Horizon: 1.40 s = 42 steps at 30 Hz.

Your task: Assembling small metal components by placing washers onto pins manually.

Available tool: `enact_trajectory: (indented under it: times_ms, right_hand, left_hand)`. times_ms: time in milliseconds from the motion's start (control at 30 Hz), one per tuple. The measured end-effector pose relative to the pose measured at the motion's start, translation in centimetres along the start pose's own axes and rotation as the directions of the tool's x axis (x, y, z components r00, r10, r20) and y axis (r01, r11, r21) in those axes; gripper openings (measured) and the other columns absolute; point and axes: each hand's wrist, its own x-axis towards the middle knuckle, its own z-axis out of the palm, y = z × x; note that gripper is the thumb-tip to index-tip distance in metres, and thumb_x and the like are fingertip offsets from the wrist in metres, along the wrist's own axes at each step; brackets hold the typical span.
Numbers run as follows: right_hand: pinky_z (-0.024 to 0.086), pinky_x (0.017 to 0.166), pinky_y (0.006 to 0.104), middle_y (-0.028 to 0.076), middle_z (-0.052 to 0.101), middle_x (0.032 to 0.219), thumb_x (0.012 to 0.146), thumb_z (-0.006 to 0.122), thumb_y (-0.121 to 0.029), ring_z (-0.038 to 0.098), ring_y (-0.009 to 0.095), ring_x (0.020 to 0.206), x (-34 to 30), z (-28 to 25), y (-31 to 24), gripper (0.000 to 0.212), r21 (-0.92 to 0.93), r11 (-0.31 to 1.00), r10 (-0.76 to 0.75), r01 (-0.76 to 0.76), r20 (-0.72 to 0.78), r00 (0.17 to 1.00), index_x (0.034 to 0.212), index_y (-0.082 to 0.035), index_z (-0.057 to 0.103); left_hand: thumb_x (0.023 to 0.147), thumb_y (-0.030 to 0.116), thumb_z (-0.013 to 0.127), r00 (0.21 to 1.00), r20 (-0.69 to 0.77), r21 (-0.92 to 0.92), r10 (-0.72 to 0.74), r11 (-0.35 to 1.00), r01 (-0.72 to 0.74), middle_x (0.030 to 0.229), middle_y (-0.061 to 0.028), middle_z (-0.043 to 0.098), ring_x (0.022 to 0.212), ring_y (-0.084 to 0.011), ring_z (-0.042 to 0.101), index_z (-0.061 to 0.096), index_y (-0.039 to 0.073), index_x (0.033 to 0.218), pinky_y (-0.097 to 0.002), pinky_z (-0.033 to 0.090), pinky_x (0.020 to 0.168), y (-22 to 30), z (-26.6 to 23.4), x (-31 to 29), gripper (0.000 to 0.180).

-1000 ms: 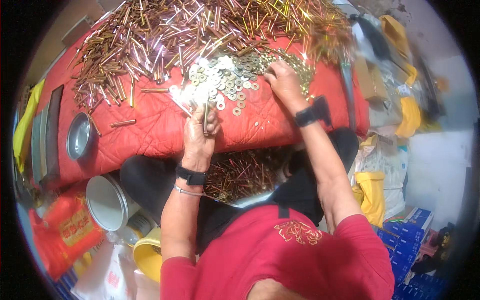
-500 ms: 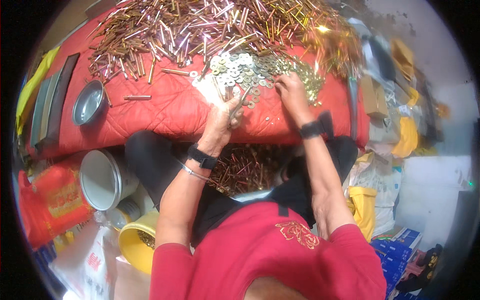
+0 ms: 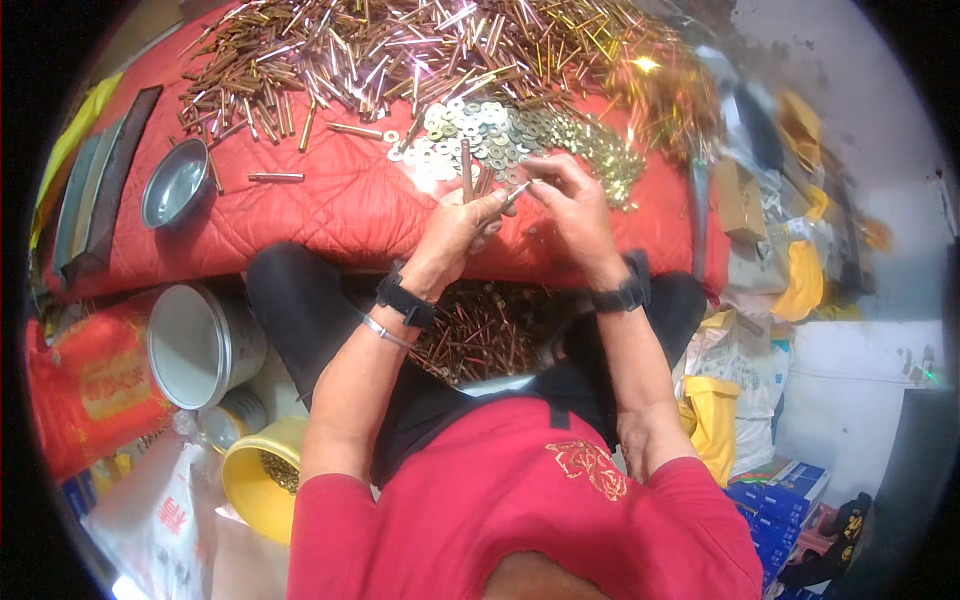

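My left hand (image 3: 458, 232) is closed round several slim metal bolts (image 3: 467, 170), coppery in colour. One of them slants out to the right, and its tip meets my right hand (image 3: 578, 208). The thumb and forefinger of that hand are pinched together at the tip; any small piece between them is too little to make out. Just beyond both hands, flat round washers (image 3: 455, 130) lie heaped on the red quilted cloth (image 3: 330, 225). Small brass-coloured nuts (image 3: 618, 165) spread out to the right of the washers.
A large heap of coppery bolts (image 3: 350, 60) covers the far side. At left stands a metal bowl (image 3: 176, 185), with a single bolt (image 3: 275, 177) near it. Below the cloth's edge are more bolts (image 3: 470, 335) between my legs, a lidded bucket (image 3: 188, 345) and a yellow bucket (image 3: 250, 490).
My right hand has left the edge of the washers and come left and nearer, up to a bolt tip. My left hand still grips the bolts, turned slightly, with one bolt now pointing right.
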Motion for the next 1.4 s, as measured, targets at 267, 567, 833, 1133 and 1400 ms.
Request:
enact_trajectory:
  times_ms: [267,567,833,1133,1400]
  right_hand:
    - [0.049,0.079,0.0241,0.007,0.065,0.096,0.089,0.056,-0.002,0.062,0.011,0.089,0.1,-1.3,-2.7,0.030,-0.201,0.974,0.143,-0.107,0.171,0.975,0.118,-0.005,0.061]
    - [0.051,0.067,0.0263,0.007,0.063,0.084,0.091,0.052,-0.004,0.063,0.012,0.075,0.2,0.3,-4.0,0.013,-0.317,0.948,0.056,0.023,0.238,0.970,0.101,-0.002,0.061]
    - [0.048,0.057,0.0237,0.002,0.064,0.078,0.089,0.055,-0.008,0.060,0.008,0.066,1.5,-4.6,3.0,0.013,-0.195,0.969,0.098,-0.149,-0.250,0.963,0.096,-0.003,0.064]
    - [0.049,0.073,0.0343,0.012,0.063,0.084,0.079,0.063,-0.006,0.062,0.027,0.080,4.0,-7.4,6.1,0.008,-0.620,0.781,-0.182,0.078,-0.105,0.978,0.086,-0.004,0.066]
    - [0.047,0.073,0.0420,0.014,0.055,0.085,0.076,0.064,-0.004,0.057,0.034,0.086,5.2,-4.8,7.2,0.010,-0.733,0.630,-0.194,0.259,0.175,0.965,0.083,-0.005,0.057]
  left_hand:
    - [0.091,0.024,0.059,0.998,0.051,0.090,-0.042,0.995,0.038,0.061,0.0052,0.045,0.046,-0.0034,0.035,0.058,0.005,0.088,-0.0198,0.022,0.040,0.8,0.2,-0.6,0.020]
    - [0.090,0.021,0.057,0.999,0.040,0.042,-0.037,0.998,0.035,0.062,0.0050,0.046,0.046,-0.0037,0.036,0.059,0.005,0.086,-0.0195,0.025,0.040,-0.2,-0.2,0.0,0.017]
    - [0.097,0.020,0.050,0.992,-0.123,-0.255,-0.019,0.967,-0.013,0.060,0.0056,0.042,0.044,-0.0027,0.032,0.056,-0.002,0.097,-0.0191,0.025,0.041,0.3,-2.5,2.3,0.023]
    - [0.096,0.021,0.050,0.986,-0.145,-0.285,-0.087,0.958,0.043,0.060,0.0037,0.043,0.045,-0.0041,0.032,0.057,-0.004,0.095,-0.0192,0.025,0.041,-0.1,-2.5,1.7,0.026]
    - [0.096,0.020,0.051,0.980,-0.167,-0.278,-0.107,0.959,0.057,0.060,0.0021,0.044,0.045,-0.0045,0.032,0.058,-0.005,0.096,-0.0186,0.025,0.042,0.0,-2.1,1.5,0.025]
